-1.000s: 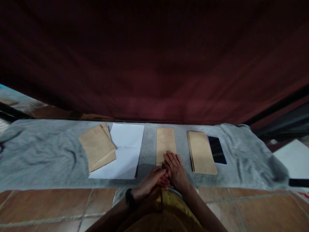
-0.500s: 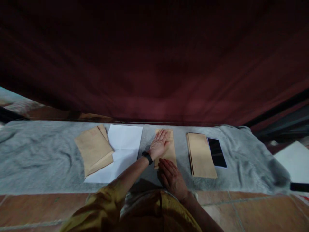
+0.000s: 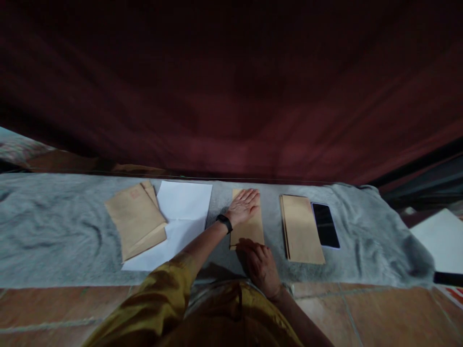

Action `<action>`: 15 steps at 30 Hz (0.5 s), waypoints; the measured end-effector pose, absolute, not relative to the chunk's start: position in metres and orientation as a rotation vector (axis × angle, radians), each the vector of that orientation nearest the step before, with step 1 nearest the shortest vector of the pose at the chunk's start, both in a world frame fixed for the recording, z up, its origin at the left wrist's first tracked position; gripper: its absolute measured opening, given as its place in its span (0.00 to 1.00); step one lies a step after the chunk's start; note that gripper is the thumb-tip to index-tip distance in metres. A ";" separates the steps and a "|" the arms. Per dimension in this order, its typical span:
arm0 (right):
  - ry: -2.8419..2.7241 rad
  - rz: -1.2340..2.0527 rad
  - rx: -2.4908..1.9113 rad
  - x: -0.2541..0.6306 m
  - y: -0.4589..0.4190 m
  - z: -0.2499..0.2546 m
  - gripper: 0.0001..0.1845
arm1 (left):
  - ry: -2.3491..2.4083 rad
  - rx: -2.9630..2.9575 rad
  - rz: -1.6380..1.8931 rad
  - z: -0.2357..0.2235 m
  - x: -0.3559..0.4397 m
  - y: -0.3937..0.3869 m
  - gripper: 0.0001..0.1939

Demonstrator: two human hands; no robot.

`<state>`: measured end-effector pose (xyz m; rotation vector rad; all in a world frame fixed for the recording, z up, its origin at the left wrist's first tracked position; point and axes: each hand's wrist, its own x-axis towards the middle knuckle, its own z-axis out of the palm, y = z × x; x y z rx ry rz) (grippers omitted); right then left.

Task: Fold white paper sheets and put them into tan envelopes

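Observation:
A brown paper envelope point(image 3: 249, 232) lies lengthwise on the grey cloth point(image 3: 220, 197) in front of me. My left hand point(image 3: 243, 207), with a dark band at the wrist, rests flat across its far half, fingers stretched out. At the near end of the envelope is my right hand point(image 3: 263, 271), its fingers curled in at the edge with the fingertips partly hidden. To the right, a neat stack of brown envelopes point(image 3: 303, 229) lies squared up. Several envelopes point(image 3: 135, 217) lie askew on the left, partly over white paper sheets point(image 3: 186, 205).
A phone point(image 3: 326, 225) with a dark screen lies against the right-hand stack. Dark red fabric point(image 3: 231, 120) hangs behind the cloth-covered surface. A white flat object point(image 3: 441, 241) stands at the far right. Tiled floor point(image 3: 54, 308) shows below.
My hands were together at the envelope's near end; my left hand has since reached forward and laid itself flat on it. My right hand stayed near the close edge, its fingers curling more.

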<state>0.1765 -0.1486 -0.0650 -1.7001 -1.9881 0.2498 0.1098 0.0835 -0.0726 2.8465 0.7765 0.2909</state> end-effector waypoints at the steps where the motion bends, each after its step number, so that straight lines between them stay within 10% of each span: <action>1: -1.994 0.300 -1.665 0.178 -0.148 -0.064 0.24 | 0.760 2.838 0.296 -0.073 0.108 0.081 0.28; 15: -1.718 0.380 -1.651 0.179 -0.143 -0.067 0.17 | 0.482 2.761 0.275 -0.064 0.056 0.023 0.25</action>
